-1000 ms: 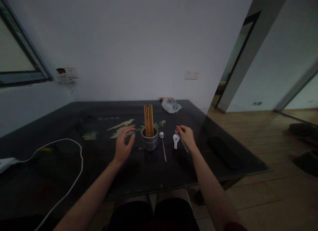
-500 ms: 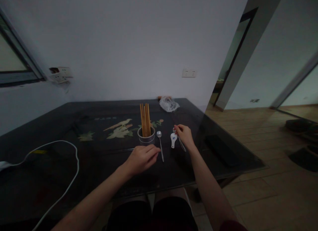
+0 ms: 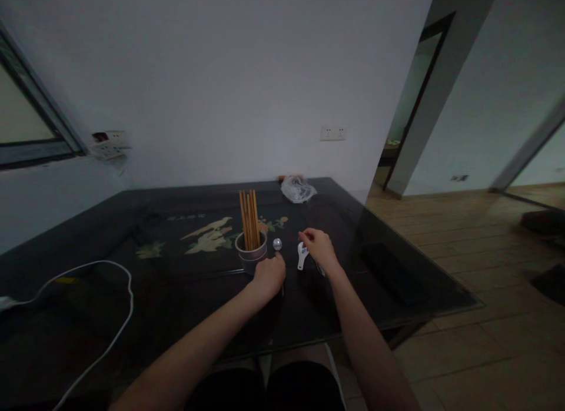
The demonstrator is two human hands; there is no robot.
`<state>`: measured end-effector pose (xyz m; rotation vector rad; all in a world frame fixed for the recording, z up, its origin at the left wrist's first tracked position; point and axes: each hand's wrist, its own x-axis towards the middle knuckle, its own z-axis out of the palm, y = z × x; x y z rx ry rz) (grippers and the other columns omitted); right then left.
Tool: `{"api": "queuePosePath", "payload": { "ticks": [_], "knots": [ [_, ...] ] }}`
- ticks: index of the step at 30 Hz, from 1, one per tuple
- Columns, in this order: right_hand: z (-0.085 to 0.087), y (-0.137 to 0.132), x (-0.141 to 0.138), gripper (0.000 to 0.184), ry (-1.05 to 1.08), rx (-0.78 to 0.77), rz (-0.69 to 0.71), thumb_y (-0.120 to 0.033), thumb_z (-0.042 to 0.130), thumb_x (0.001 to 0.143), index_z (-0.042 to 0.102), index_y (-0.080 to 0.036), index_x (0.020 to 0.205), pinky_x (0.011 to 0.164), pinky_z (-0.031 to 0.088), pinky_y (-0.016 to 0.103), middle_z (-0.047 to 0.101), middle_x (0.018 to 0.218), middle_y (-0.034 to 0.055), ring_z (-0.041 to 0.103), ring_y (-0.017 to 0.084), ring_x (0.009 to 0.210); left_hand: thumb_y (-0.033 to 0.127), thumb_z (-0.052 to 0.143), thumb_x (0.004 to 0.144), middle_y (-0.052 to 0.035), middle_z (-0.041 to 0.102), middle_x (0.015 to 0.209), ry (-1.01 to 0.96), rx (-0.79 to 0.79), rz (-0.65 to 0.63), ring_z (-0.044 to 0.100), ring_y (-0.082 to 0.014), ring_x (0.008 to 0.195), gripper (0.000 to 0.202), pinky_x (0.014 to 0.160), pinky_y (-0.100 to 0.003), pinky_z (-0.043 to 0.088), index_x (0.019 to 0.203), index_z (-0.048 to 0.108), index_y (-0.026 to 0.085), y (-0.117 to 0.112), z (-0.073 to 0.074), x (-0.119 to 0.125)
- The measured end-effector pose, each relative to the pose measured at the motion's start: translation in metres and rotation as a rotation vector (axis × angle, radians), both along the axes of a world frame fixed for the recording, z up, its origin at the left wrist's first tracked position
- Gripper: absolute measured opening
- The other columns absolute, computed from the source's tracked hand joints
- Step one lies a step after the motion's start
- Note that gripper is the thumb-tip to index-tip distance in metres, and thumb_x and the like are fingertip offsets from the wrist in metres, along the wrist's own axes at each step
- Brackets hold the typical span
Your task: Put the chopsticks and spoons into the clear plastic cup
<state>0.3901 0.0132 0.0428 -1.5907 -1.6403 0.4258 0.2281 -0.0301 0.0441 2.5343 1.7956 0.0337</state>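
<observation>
A long-handled metal spoon (image 3: 277,244) lies on the dark table, its round bowl showing beyond my left hand (image 3: 268,275). The fingers of that hand are curled down over the handle and hide most of it. To its left stands a metal cup (image 3: 251,258) with several wooden chopsticks (image 3: 249,219) upright in it. My right hand (image 3: 318,246) is closed in a pinch above a white ceramic spoon (image 3: 302,257) with a blue mark; what the fingertips hold, if anything, is unclear. A thin light handle (image 3: 321,271) shows partly below this hand.
A crumpled clear plastic bag (image 3: 298,189) rests at the table's back edge by the wall. A white cable (image 3: 131,287) curves across the left side. A dark flat object (image 3: 391,272) lies at the right. The tabletop (image 3: 212,317) bears a bird-and-flower picture.
My left hand has moved forward and right, from beside the metal spoon to over its handle. My right hand has shifted slightly left, over the ceramic spoon's bowl. The view has tilted a little.
</observation>
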Motion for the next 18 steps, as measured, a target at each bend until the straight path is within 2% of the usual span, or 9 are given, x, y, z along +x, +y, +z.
{"api": "queuePosePath", "payload": {
  "ticks": [5, 10, 14, 18],
  "knots": [
    [0.001, -0.004, -0.003, 0.023, -0.049, -0.006, -0.007, -0.037, 0.052, 0.083, 0.065, -0.023, 0.071, 0.053, 0.036, 0.023, 0.067, 0.065, 0.0020, 0.059, 0.015, 0.059, 0.018, 0.038, 0.088, -0.0253, 0.067, 0.095, 0.017, -0.005, 0.027, 0.066, -0.0336, 0.093, 0.031, 0.073, -0.040, 0.052, 0.107, 0.058, 0.003, 0.003, 0.000, 0.004],
    [0.002, -0.008, -0.011, 0.021, -0.129, 0.001, 0.010, -0.036, 0.053, 0.084, 0.067, -0.023, 0.074, 0.055, 0.033, 0.023, 0.068, 0.069, 0.0030, 0.060, 0.016, 0.063, 0.013, 0.035, 0.088, -0.0255, 0.067, 0.094, 0.019, -0.008, 0.035, 0.066, -0.0329, 0.091, 0.033, 0.074, -0.042, 0.052, 0.113, 0.054, 0.002, 0.007, 0.001, 0.008],
    [0.002, -0.008, -0.013, 0.020, -0.158, -0.018, 0.006, -0.036, 0.054, 0.084, 0.068, -0.024, 0.076, 0.054, 0.031, 0.024, 0.068, 0.071, 0.0031, 0.061, 0.016, 0.066, 0.006, 0.029, 0.086, -0.0257, 0.067, 0.093, 0.018, -0.008, 0.019, 0.066, -0.0327, 0.092, 0.036, 0.074, -0.042, 0.052, 0.109, 0.057, 0.002, 0.007, -0.001, 0.008],
    [0.002, -0.008, -0.013, 0.019, -0.166, -0.034, 0.028, -0.035, 0.054, 0.084, 0.068, -0.023, 0.078, 0.056, 0.033, 0.023, 0.068, 0.071, 0.0028, 0.060, 0.016, 0.065, 0.009, 0.037, 0.082, -0.0253, 0.067, 0.096, 0.004, -0.049, -0.012, 0.065, -0.0362, 0.092, 0.033, 0.073, -0.044, 0.052, 0.101, 0.063, 0.002, 0.006, -0.001, 0.006]
  ]
}}
